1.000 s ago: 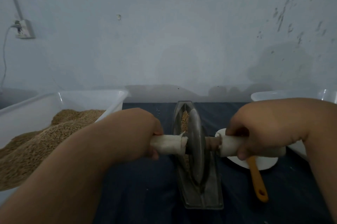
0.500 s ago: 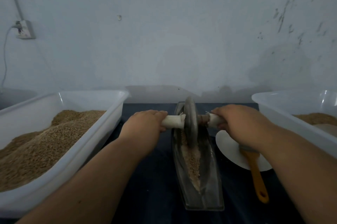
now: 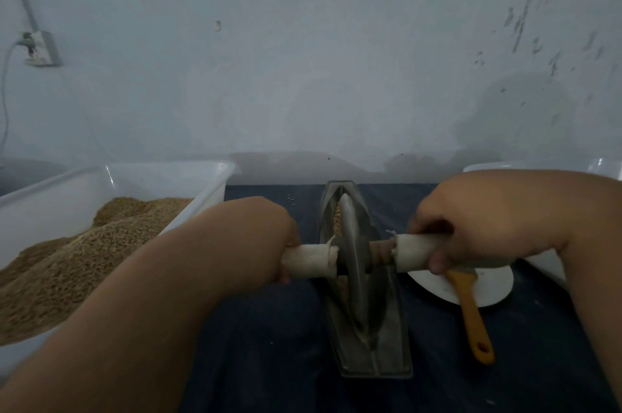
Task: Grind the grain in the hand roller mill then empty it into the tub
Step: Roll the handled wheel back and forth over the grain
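1. Metal roller mill [image 3: 387, 355] sits mid-bench, its wheel [image 3: 350, 264] about halfway along the trough; grain [image 3: 337, 224] shows at the far end.
2. Left hand [image 3: 255, 237] and right hand [image 3: 471, 220] each curl their fingers tightly round a cloth-wrapped handle [image 3: 309, 261].
3. Best practice: press evenly on both sides, keep the wheel upright, roll the full length.
4. Tub [image 3: 168, 173] stands on the bench's left edge, holding grain.

mill [image 3: 387, 345] grey | wraps [image 3: 311, 260] off-white | tub [image 3: 161, 167] left of mill white | grain [image 3: 84, 264] tan | brush [image 3: 473, 318] right of mill orange | cloth [image 3: 262, 345] navy
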The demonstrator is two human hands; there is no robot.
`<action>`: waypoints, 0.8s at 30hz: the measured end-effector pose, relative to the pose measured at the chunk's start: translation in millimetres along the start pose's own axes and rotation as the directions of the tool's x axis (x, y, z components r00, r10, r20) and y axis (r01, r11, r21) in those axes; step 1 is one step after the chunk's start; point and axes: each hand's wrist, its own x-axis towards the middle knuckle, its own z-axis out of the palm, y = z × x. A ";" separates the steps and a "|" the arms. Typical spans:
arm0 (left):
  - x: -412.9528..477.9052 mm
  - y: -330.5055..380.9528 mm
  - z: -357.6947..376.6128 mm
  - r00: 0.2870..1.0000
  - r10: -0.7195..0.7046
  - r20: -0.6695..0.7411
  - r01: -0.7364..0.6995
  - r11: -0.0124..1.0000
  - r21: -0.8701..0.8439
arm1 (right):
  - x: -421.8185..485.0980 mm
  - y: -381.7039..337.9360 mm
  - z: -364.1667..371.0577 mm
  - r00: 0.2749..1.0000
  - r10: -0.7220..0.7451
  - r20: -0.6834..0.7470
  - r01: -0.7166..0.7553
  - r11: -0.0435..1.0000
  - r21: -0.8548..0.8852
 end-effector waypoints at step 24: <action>0.1 13.0 -6.9 0.989 -0.112 -0.094 0.107 0.992 -0.061 | 11.7 13.8 12.0 1.000 -0.019 0.010 0.019 0.998 0.055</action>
